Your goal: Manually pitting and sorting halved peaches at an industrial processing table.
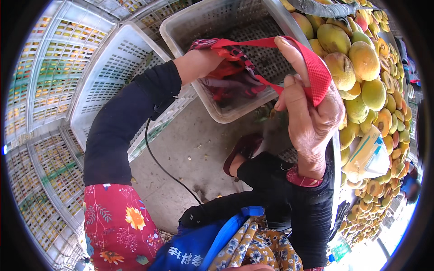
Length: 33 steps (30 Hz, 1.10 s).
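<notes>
left hand (204, 62): reaching into the red plaid bag (229, 68) at the upper middle of the frame, burying the fingers in cloth; not revealing whether gripping anything.
right hand (309, 113): gripping the red strap (322, 74) right of centre, drawing the loop around the forefinger and past the thumb.
red plaid bag: hanging between both hands, over the grey crate (226, 117).
white crate (108, 67): standing tilted at upper left, beside the grey crate.
yellow fruit (364, 61): heaping along the right side, bearing a pale packet (368, 156).
black cable (165, 168): curving down through the lower middle.
</notes>
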Tool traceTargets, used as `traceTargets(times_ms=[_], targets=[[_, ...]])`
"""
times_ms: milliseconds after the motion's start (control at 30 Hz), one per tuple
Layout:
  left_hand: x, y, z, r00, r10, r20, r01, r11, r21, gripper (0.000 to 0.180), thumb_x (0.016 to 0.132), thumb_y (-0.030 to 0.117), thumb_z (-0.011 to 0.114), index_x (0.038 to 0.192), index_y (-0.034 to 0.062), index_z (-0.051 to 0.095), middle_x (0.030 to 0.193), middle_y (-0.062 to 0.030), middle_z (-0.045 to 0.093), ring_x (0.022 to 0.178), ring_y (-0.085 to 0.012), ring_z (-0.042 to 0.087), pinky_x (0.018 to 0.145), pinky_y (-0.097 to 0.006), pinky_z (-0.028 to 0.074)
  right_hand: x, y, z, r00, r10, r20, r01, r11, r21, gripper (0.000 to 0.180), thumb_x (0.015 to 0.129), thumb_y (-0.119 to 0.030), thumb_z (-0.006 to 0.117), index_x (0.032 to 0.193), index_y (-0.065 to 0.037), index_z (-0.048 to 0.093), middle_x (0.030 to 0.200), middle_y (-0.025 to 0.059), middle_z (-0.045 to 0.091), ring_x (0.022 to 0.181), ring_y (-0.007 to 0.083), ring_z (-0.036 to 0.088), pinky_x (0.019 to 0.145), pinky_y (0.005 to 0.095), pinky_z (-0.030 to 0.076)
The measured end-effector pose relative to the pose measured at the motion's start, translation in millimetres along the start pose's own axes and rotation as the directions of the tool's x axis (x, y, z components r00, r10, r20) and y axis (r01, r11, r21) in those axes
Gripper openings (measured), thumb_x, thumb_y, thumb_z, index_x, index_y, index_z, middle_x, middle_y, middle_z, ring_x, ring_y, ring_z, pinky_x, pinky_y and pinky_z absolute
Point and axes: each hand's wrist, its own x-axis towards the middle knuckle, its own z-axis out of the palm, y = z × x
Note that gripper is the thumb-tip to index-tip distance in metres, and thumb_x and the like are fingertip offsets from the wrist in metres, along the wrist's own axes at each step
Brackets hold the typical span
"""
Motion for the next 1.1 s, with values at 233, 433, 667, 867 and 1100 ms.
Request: traceTargets(times_ms=[233, 433, 667, 867, 1100], targets=[[-10.7, -30.0, 13.3, 0.724, 0.518, 0.455, -0.346, -0.299, 0.89, 0.016, 0.084, 0.023, 0.06, 0.083, 0.0132, 0.073, 0.081, -0.0022, 0.068, 0.07, -0.0209, 0.066, 0.06, -0.034, 0.051, 3.2, -5.3, -4.1, 0.995, 0.099, -0.03, -0.095, 0.988, 0.125, 0.035, 0.086, 0.007, 0.047, 0.116, 0.001, 0.065, 0.116, 0.0081, 0.065, 0.059, 0.0039, 0.051, 0.056, 0.0183, 0.044], [34.8, -21.3, 77.6, 0.597, 0.762, 0.25, -0.783, 0.486, 0.388, 0.015, 0.072, 0.015, 0.062, 0.076, 0.0025, 0.069, 0.079, -0.0134, 0.067, 0.075, -0.032, 0.066, 0.064, -0.04, 0.052, 0.0, 0.6, -3.0, 1.0, 0.014, -0.005, -0.013, 0.994, 0.107, 0.034, 0.086, 0.008, 0.046, 0.113, 0.003, 0.065, 0.121, 0.0117, 0.063, 0.06, 0.0051, 0.052, 0.057, 0.0187, 0.044], [119.0, -63.7, 31.5, 0.925, 0.327, 0.192, -0.379, 0.761, 0.527, 0.023, 0.085, 0.001, 0.057, 0.106, 0.002, 0.064, 0.104, -0.0094, 0.065, 0.1, -0.0162, 0.058, 0.086, -0.03, 0.046, -3.4, 3.1, -14.6, 0.995, 0.076, -0.063, -0.064, 0.984, 0.167, 0.035, 0.083, 0.009, 0.045, 0.11, 0.003, 0.066, 0.117, 0.0134, 0.065, 0.056, 0.0056, 0.051, 0.054, 0.0187, 0.042], [134.1, -76.1, 10.8, 0.745, 0.466, 0.478, -0.627, 0.246, 0.739, 0.034, 0.083, 0.009, 0.053, 0.114, 0.0009, 0.065, 0.114, -0.02, 0.064, 0.108, -0.0317, 0.06, 0.092, -0.037, 0.047, -1.5, 7.3, -8.5, 0.999, 0.038, -0.039, -0.029, 0.98, 0.198, 0.036, 0.082, 0.011, 0.044, 0.108, 0.003, 0.067, 0.115, 0.0133, 0.065, 0.056, 0.0062, 0.051, 0.054, 0.0193, 0.043], [147.5, -39.7, 5.0, 0.734, 0.448, 0.51, -0.639, 0.203, 0.742, 0.034, 0.083, 0.01, 0.053, 0.115, 0.0006, 0.064, 0.113, -0.0197, 0.064, 0.106, -0.0309, 0.062, 0.09, -0.036, 0.048, -1.8, 7.2, -11.1, 0.998, 0.056, -0.034, -0.044, 0.958, 0.285, 0.038, 0.08, 0.012, 0.043, 0.106, 0.0, 0.068, 0.116, 0.0101, 0.064, 0.059, 0.0064, 0.053, 0.055, 0.0205, 0.046]])
